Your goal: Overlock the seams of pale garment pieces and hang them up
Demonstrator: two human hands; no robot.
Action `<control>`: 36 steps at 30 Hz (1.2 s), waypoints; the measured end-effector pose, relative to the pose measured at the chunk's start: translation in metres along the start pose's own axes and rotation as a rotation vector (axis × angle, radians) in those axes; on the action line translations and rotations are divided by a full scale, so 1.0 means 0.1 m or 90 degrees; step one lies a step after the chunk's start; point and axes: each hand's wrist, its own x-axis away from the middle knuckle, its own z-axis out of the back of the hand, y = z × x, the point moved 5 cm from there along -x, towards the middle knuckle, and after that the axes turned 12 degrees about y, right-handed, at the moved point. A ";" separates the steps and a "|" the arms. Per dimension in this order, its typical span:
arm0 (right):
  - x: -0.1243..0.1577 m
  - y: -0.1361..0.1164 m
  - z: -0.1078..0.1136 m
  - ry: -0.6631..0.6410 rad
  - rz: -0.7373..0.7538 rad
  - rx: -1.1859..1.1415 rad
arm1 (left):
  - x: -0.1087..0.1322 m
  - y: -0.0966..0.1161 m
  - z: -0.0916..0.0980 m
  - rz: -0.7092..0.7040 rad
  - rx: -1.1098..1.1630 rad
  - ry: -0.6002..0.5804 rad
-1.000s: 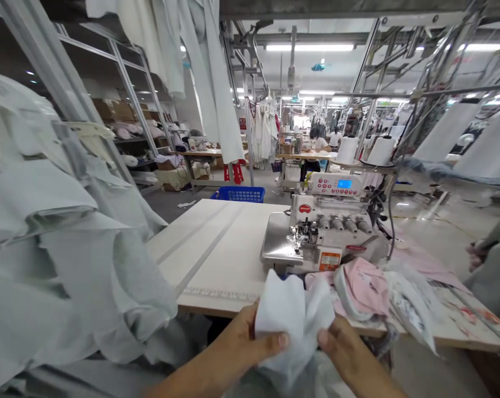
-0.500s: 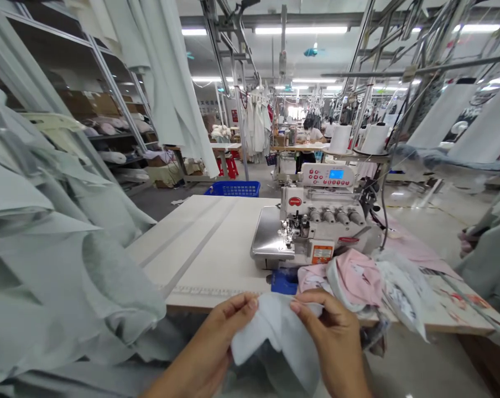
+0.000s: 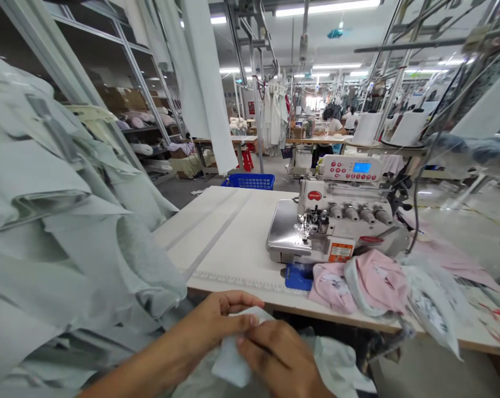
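A worker's left hand (image 3: 217, 323) and right hand (image 3: 279, 354) close together on a small white cloth (image 3: 231, 360), held just below the near edge of a sewing table (image 3: 217, 243). The hands are pressed together, the left fingers (image 3: 244, 301) lying along the cloth's far side while the right hand rests over it, nearer the camera, and the two appear to pinch it between them. The thumbs are hidden, so the exact hold cannot be told. Folded and partly covered, the cloth shows no clear long axis; its visible part slants from the left fingers toward the near left. A pale garment (image 3: 337, 359) lies beneath the hands, to the near right. Far right of the cloth, an overlock machine (image 3: 337, 221) stands on the table, a blue pad (image 3: 298, 276) at its near side and pink fabric pieces (image 3: 376, 284) beside that. Gray-green fabric (image 3: 67, 237) hangs in folds at left. A co-worker (image 3: 333, 124) sits at a distant table.
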 end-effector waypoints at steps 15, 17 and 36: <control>-0.01 0.02 -0.15 0.062 -0.181 -0.098 | -0.04 0.55 0.22 -0.407 -0.417 0.158; -0.14 -0.09 -0.28 -0.027 -0.122 -0.131 | -0.05 0.61 0.19 -0.354 -0.380 0.101; -0.51 0.38 -0.02 0.131 -0.469 -0.113 | 0.21 0.81 -0.05 -0.381 -0.355 0.000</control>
